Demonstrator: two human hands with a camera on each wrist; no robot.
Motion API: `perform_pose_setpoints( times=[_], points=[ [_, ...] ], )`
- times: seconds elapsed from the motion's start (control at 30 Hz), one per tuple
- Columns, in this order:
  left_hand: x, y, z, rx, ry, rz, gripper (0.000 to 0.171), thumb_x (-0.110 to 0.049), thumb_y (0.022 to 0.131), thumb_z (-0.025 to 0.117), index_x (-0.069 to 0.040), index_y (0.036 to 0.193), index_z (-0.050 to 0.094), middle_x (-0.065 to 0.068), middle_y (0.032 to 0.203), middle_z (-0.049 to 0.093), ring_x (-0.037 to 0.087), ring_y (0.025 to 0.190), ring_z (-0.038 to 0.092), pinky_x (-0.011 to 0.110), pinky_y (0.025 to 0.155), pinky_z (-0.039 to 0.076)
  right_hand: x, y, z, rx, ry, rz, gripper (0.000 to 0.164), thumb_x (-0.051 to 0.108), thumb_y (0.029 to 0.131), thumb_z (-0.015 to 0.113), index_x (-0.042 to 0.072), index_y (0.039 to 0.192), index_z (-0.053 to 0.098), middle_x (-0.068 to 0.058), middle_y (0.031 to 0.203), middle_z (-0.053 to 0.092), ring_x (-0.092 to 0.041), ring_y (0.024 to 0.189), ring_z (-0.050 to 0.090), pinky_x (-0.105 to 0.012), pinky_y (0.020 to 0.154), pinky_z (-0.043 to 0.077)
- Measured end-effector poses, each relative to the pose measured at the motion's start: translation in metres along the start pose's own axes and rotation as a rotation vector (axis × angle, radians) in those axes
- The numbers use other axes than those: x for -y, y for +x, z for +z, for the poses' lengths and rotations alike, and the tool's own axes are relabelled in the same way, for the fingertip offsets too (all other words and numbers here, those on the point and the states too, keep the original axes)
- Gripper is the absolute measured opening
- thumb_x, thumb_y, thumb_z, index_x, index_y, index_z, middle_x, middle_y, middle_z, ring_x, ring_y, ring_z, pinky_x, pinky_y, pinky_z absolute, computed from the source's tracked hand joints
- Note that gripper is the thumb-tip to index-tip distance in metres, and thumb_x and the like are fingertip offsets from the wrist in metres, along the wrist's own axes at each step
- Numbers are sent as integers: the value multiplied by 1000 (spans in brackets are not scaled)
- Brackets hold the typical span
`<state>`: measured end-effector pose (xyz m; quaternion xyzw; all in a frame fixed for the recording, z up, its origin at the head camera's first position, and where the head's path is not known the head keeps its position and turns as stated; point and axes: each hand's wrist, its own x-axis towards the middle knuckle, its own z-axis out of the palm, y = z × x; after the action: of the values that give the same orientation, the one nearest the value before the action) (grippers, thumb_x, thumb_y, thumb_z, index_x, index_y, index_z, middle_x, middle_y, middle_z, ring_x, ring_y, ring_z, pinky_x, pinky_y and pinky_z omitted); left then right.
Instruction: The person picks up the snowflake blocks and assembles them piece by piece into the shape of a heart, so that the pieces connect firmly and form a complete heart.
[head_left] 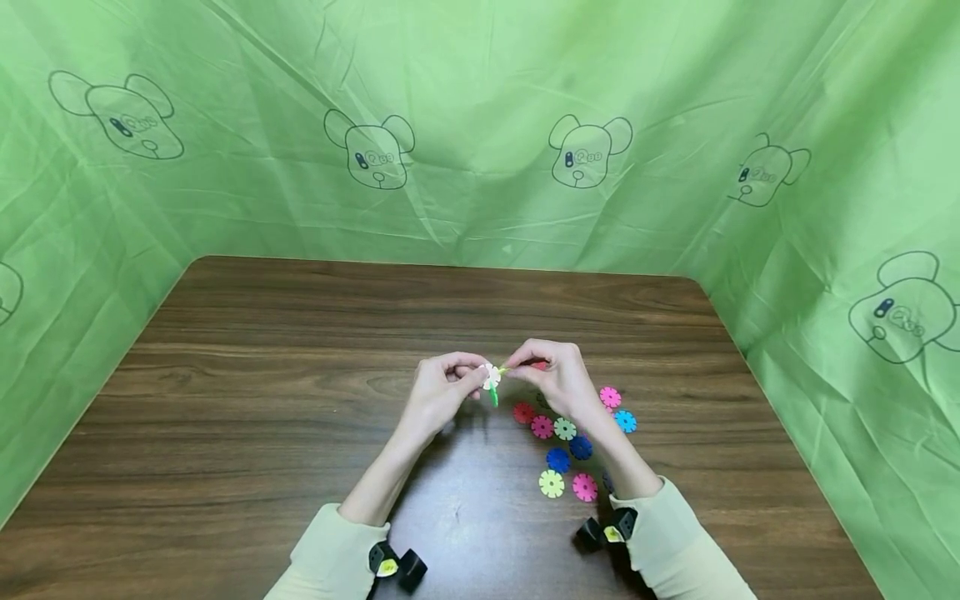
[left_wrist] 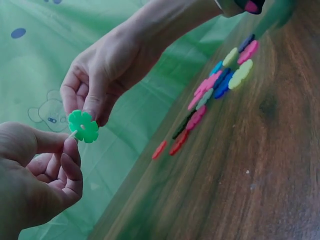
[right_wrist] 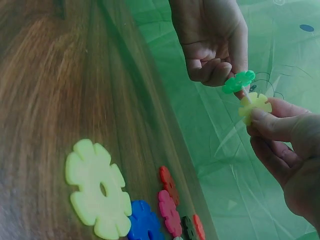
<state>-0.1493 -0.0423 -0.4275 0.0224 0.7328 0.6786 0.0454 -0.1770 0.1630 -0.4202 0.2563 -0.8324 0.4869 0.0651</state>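
Observation:
Above the table, my left hand (head_left: 444, 397) pinches a small white flower-shaped disc (head_left: 491, 374) between thumb and forefinger. A green flower disc (left_wrist: 83, 126) is joined to the white one, which shows edge-on near its middle in the left wrist view. My right hand (head_left: 561, 385) holds a yellow flower disc (right_wrist: 255, 105) by thumb and fingertips. The yellow disc is right at the white disc's edge, across from the left fingertips. In the right wrist view the green disc (right_wrist: 239, 81) sits over the left fingertips.
Several loose flower discs lie under and around the right forearm: a pale yellow one (head_left: 551, 483), a pink one (head_left: 585, 487), a blue one (head_left: 558, 459) and a red one (head_left: 523, 412) among them. Green cloth (head_left: 480, 167) hangs behind the wooden table (head_left: 262, 400).

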Motion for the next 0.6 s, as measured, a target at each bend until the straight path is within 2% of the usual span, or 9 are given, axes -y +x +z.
perform_pose_setpoints(
  times=[0.1,0.23,0.43,0.6],
  points=[
    [1,0,0,3,-9,3,14,-4,92,73,2,104,76,16,80,71,14,63,65,19,58,49,1,0,1,-1,8,2,6,3,84,82,9,85,80,-6,85,79,-11,79,72,-27,70,58],
    [-1,-1,-1,8,-68,11,14,-3,93,71,3,106,74,10,81,70,13,67,65,20,65,54,3,1,0,0,64,57,6,8,87,81,12,91,80,-5,89,79,-12,82,73,-27,72,59],
    [-3,-1,-1,19,-131,-4,15,0,94,68,4,108,71,4,86,68,11,73,66,21,72,58,4,2,-6,27,99,114,13,13,89,80,14,102,78,-6,100,79,-14,92,74,-35,83,61],
    [-2,0,-1,12,-152,-14,17,1,94,67,4,111,69,6,90,69,11,73,66,21,72,57,0,3,-15,32,94,150,18,12,89,80,12,107,77,-8,106,79,-17,95,74,-34,84,61]
  ],
)
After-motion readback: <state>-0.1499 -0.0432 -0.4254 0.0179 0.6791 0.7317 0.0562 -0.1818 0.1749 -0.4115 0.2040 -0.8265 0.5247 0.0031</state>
